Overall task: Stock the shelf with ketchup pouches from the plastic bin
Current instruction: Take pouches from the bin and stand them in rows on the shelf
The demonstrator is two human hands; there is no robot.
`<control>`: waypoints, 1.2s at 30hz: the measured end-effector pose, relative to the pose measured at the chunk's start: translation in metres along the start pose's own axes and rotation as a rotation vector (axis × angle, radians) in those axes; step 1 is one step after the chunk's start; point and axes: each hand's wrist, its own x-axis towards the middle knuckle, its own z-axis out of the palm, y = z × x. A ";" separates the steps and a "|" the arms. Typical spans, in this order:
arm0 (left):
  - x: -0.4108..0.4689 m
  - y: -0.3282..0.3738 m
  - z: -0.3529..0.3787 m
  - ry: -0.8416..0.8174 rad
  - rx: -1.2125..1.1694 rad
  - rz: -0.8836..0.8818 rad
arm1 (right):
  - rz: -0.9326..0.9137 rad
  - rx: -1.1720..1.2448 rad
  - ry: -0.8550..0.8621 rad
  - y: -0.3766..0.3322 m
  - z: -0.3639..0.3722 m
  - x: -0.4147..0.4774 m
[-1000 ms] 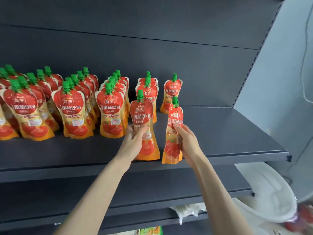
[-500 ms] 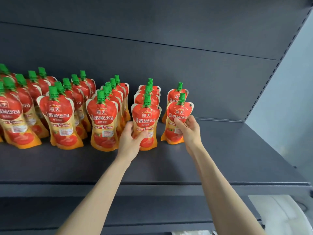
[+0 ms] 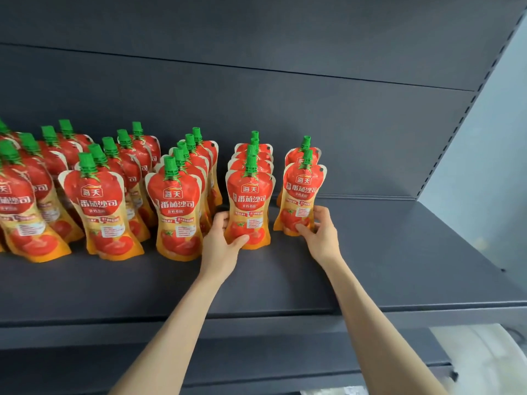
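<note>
Rows of red and orange ketchup pouches with green caps stand on the dark grey shelf (image 3: pixel 399 260). My left hand (image 3: pixel 221 246) grips the lower part of the front pouch (image 3: pixel 250 199) of the second row from the right, which stands upright on the shelf. My right hand (image 3: pixel 320 233) pinches the base of the front pouch (image 3: pixel 302 192) of the rightmost row, upright with one pouch (image 3: pixel 299 155) behind it. The plastic bin is out of view.
Several more pouch rows (image 3: pixel 108 201) fill the shelf's left side. The shelf's right part is bare up to the perforated upright (image 3: pixel 456 138) and the pale wall (image 3: pixel 490 166). A white object (image 3: pixel 484 357) lies below right.
Both hands carried their pouches from the shelf's front edge back into the rows and set them upright. The hands slid down to the pouches' lower parts.
</note>
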 end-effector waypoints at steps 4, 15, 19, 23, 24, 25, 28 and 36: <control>0.005 -0.003 0.002 0.021 0.040 0.012 | 0.035 -0.140 0.000 0.003 0.006 0.016; 0.006 -0.007 0.006 0.021 0.130 -0.008 | 0.050 -0.333 0.023 0.011 0.006 0.036; 0.006 -0.007 0.007 0.023 0.154 -0.011 | 0.047 -0.160 0.037 0.008 0.010 0.034; 0.006 -0.005 0.008 0.022 0.150 -0.013 | 0.074 -0.047 0.027 0.002 0.017 0.042; 0.006 -0.005 0.008 0.022 0.153 -0.014 | 0.074 -0.043 0.021 0.001 0.018 0.043; 0.006 -0.004 0.008 0.022 0.154 -0.016 | 0.076 -0.040 0.015 0.001 0.018 0.045; 0.005 -0.002 0.009 0.024 0.159 -0.018 | 0.069 -0.037 0.003 0.003 0.013 0.047; 0.005 -0.004 0.009 0.019 0.161 -0.014 | 0.061 -0.086 -0.018 0.011 0.005 0.056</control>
